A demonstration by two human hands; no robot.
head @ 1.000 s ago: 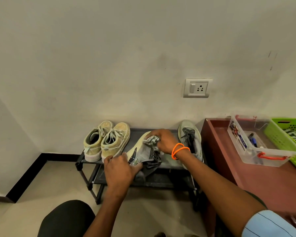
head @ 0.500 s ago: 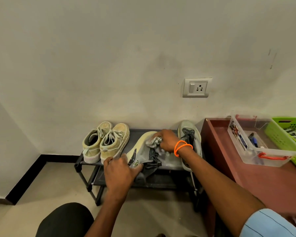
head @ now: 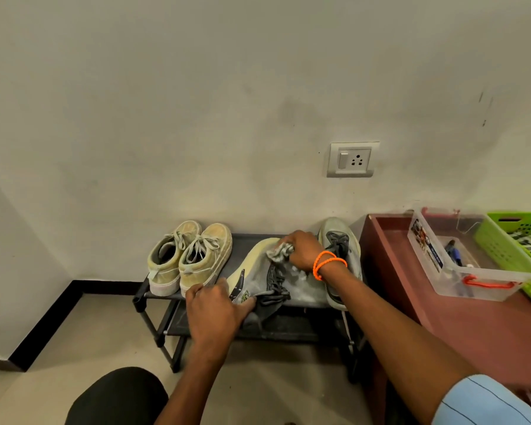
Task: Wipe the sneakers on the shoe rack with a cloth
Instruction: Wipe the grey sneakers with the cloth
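A grey sneaker [head: 258, 271] with dark laces lies tilted on its side on the top shelf of the black shoe rack [head: 141, 297], pale sole turned left. My left hand [head: 215, 311] grips its heel end. My right hand [head: 302, 251], with orange bands on the wrist, holds a bunched grey cloth [head: 281, 251] against the sneaker's toe part. The matching grey sneaker [head: 339, 240] stands upright at the rack's right end, partly behind my wrist. A pair of yellowish sneakers [head: 190, 256] stands at the rack's left.
A reddish-brown table [head: 472, 338] adjoins the rack on the right, carrying a clear plastic box [head: 460, 283] and a green basket [head: 515, 250]. A wall socket [head: 353, 159] sits above the rack. My dark-clad knee [head: 117, 397] is at the bottom, over beige floor.
My right hand with the cloth slid toward me along the sneaker, then back up to its toe. My left hand stayed at the heel.
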